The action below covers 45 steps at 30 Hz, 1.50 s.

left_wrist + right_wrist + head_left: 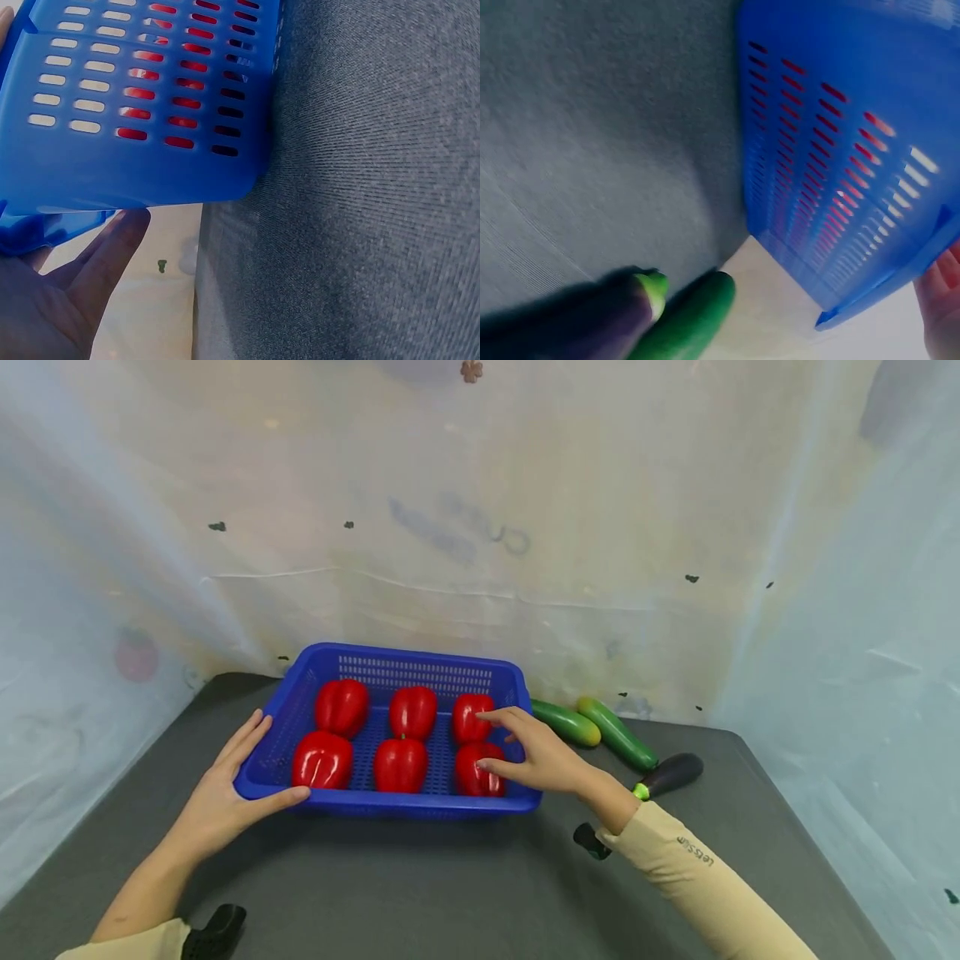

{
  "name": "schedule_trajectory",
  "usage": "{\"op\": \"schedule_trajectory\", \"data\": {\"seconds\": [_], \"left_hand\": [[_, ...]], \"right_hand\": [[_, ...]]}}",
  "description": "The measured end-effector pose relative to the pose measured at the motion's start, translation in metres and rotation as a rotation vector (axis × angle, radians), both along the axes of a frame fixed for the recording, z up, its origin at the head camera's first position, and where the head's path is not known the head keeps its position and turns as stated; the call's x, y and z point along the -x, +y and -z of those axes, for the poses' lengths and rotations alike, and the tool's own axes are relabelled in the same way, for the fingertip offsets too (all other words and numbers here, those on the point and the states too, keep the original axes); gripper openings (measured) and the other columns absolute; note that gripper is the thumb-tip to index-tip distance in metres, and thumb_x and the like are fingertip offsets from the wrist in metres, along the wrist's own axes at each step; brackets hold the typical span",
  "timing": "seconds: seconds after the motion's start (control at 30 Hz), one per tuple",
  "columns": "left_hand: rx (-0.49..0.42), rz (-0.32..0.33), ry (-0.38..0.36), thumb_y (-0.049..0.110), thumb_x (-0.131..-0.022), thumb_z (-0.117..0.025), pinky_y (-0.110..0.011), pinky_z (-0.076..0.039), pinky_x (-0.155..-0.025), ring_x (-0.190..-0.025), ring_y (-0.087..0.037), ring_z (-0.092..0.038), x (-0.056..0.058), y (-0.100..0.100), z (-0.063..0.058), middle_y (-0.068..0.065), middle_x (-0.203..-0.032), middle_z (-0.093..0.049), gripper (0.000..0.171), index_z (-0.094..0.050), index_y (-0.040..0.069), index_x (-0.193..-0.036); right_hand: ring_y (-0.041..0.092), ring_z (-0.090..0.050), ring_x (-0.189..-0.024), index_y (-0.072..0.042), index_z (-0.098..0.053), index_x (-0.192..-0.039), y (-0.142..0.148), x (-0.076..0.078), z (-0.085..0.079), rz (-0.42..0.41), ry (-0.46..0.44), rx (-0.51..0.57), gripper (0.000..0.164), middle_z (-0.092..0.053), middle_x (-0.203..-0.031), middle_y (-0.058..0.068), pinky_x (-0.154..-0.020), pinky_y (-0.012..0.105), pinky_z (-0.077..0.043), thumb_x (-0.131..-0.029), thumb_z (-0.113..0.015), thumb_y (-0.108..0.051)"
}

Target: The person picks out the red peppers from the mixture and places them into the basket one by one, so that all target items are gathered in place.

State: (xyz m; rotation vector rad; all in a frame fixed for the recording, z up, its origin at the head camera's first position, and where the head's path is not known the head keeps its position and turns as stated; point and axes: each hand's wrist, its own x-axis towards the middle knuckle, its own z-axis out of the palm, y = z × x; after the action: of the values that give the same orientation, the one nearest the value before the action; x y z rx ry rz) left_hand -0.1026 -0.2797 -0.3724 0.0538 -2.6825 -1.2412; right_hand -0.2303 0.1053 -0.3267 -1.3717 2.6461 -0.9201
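Note:
Glossy red bell peppers point(401, 766) lie in two rows of three inside a blue plastic basket point(390, 803). At the basket's front left corner, my left hand point(217, 806) rests against the rim, fingers stretched along the left side and thumb at the front edge. In the left wrist view, its fingers point(112, 251) show just by the rim. My right hand point(536, 752) reaches over the right side of the basket. Its parted fingers and thumb overlap the back right pepper point(467, 718) and the front right pepper point(478, 772).
Right of the basket, two green cucumbers point(621, 737) and a dark purple eggplant point(678, 772) lie on the grey table point(450, 893). Pale sheeting point(600, 527) hangs behind the table and along both sides. A black wrist strap piece point(592, 841) shows below my right forearm.

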Motion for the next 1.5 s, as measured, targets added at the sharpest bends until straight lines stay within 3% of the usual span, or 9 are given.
{"op": "schedule_trajectory", "data": {"seconds": [0.2, 0.37, 0.53, 0.77, 0.93, 1.23, 1.5], "left_hand": [[-0.006, -0.007, 0.010, 0.038, -0.080, -0.075, -0.082, -0.017, -0.092, -0.144, -0.048, -0.004, 0.000, -0.002, 0.001, -0.003, -0.163, 0.003, 0.102, -0.007, 0.027, -0.155], [-0.003, -0.006, 0.008, 0.038, -0.080, -0.075, -0.082, -0.018, -0.092, -0.144, -0.049, -0.003, 0.001, -0.001, 0.001, -0.005, -0.163, 0.004, 0.102, -0.007, 0.026, -0.155], [0.004, 0.000, -0.009, 0.039, -0.080, -0.074, -0.082, -0.018, -0.092, -0.144, -0.049, -0.002, 0.001, 0.001, 0.001, -0.005, -0.163, 0.005, 0.102, -0.005, 0.026, -0.155], [0.023, 0.016, 0.003, 0.041, -0.081, -0.073, -0.082, -0.018, -0.091, -0.144, -0.048, -0.003, 0.002, -0.001, 0.000, -0.003, -0.163, 0.005, 0.102, -0.004, 0.027, -0.155], [0.113, 0.040, 0.014, 0.043, -0.082, -0.071, -0.082, -0.018, -0.091, -0.143, -0.049, -0.006, 0.002, -0.007, -0.001, -0.004, -0.163, 0.003, 0.099, -0.007, 0.024, -0.155], [0.376, 0.055, 0.022, 0.056, -0.083, -0.065, -0.079, -0.024, -0.089, -0.139, -0.050, -0.020, 0.001, -0.017, -0.010, -0.012, -0.162, -0.009, 0.095, -0.017, 0.016, -0.155], [0.459, 0.066, 0.023, 0.059, -0.081, -0.065, -0.078, -0.025, -0.091, -0.136, -0.049, -0.021, 0.004, -0.020, -0.016, -0.021, -0.157, -0.020, 0.096, -0.025, 0.011, -0.153]], "right_hand": [[0.027, -0.062, -0.103, -0.004, -0.053, -0.132, 0.005, 0.000, 0.007, 0.006, 0.093, 0.100, 0.056, -0.058, -0.125, 0.011, -0.086, 0.037, -0.056, -0.084, -0.074, -0.023], [0.028, -0.062, -0.102, -0.003, -0.054, -0.131, 0.008, -0.001, 0.009, 0.012, 0.097, 0.124, 0.055, -0.058, -0.125, 0.010, -0.088, 0.038, -0.055, -0.085, -0.073, -0.023], [0.030, -0.060, -0.109, -0.006, -0.054, -0.132, 0.011, -0.004, 0.011, 0.014, 0.085, 0.155, 0.054, -0.058, -0.127, 0.013, -0.092, 0.039, -0.053, -0.084, -0.073, -0.022], [0.026, -0.052, -0.125, -0.014, -0.054, -0.133, 0.016, -0.011, 0.017, 0.051, 0.100, 0.187, 0.055, -0.053, -0.136, 0.008, -0.102, 0.045, -0.046, -0.083, -0.073, -0.025], [0.026, -0.045, -0.132, -0.016, -0.053, -0.135, 0.024, -0.014, 0.022, 0.095, 0.115, 0.193, 0.056, -0.049, -0.142, 0.007, -0.105, 0.053, -0.041, -0.084, -0.072, -0.027], [0.028, -0.042, -0.135, -0.010, -0.046, -0.142, 0.048, -0.017, 0.033, 0.154, 0.113, 0.180, 0.058, -0.042, -0.148, 0.014, -0.105, 0.054, -0.040, -0.090, -0.067, -0.024], [0.030, -0.040, -0.137, -0.010, -0.044, -0.143, 0.062, -0.022, 0.033, 0.192, 0.140, 0.155, 0.058, -0.041, -0.149, 0.013, -0.106, 0.056, -0.038, -0.091, -0.065, -0.025]]}}
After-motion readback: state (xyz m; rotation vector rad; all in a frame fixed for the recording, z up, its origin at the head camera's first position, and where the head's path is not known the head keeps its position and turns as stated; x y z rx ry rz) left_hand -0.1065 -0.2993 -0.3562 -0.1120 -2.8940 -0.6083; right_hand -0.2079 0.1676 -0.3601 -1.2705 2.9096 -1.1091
